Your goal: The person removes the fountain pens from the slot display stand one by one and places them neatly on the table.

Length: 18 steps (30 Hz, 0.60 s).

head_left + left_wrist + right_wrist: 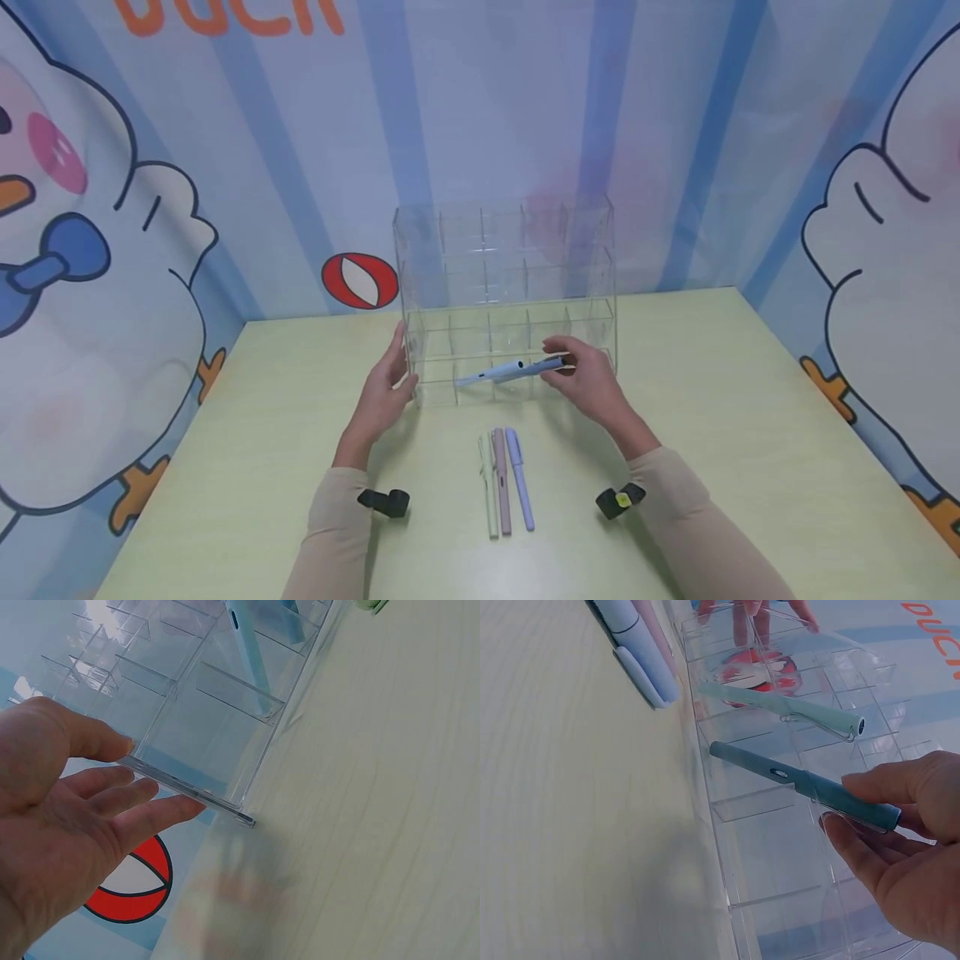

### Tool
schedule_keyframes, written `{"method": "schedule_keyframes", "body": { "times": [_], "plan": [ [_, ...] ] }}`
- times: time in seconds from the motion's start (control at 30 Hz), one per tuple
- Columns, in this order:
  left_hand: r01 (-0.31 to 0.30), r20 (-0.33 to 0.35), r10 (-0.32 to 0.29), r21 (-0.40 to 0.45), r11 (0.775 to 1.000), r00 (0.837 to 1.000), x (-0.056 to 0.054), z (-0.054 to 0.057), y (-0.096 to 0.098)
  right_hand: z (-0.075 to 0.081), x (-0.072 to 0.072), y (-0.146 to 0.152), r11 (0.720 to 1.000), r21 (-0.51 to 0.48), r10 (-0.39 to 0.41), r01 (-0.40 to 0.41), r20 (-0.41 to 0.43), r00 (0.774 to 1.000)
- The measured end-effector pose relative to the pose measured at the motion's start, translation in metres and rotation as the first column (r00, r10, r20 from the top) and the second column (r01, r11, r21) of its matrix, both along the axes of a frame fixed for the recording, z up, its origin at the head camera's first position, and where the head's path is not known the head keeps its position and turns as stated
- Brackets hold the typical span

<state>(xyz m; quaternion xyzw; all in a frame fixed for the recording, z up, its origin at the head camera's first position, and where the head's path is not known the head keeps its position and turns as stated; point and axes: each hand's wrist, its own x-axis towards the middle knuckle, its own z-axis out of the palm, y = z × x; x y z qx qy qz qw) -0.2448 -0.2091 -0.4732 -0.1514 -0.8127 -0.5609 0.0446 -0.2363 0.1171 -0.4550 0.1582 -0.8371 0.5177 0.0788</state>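
Observation:
A clear, tiered pen rack (491,311) with many small compartments stands at the back of the table. At its left side, my left hand (377,406) holds the edge of the side panel (187,787), thumb inside and fingers outside. My right hand (590,382) pinches the capped end of a dark teal-blue pen (757,761) between thumb and fingers. The pen's other end reaches down into the rack's front bottom row. Leaning in a bottom-row compartment to its left is a light blue pen (780,705), its clip end up.
In front of the rack lie three pens side by side: a pale green pen (489,492), a mauve pen (502,483) and a lavender-blue pen (521,482). A printed cloth backdrop (495,108) rises right behind the table (712,500).

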Motion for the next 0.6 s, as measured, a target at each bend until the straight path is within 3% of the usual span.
{"method": "schedule_keyframes", "body": {
  "times": [0.23,0.6],
  "plan": [
    [-0.002,0.016,0.002,0.001,1.000,1.000,0.0003,0.0004,0.0018,-0.0023,0.0001,-0.0023,0.998,0.023,-0.055,0.056,-0.031,0.998],
    [-0.020,0.043,0.021,-0.022,1.000,0.999,0.0033,0.0069,0.0031,0.0000,0.0005,-0.0041,0.999,0.011,-0.048,0.048,0.001,0.999]
  ]
}}
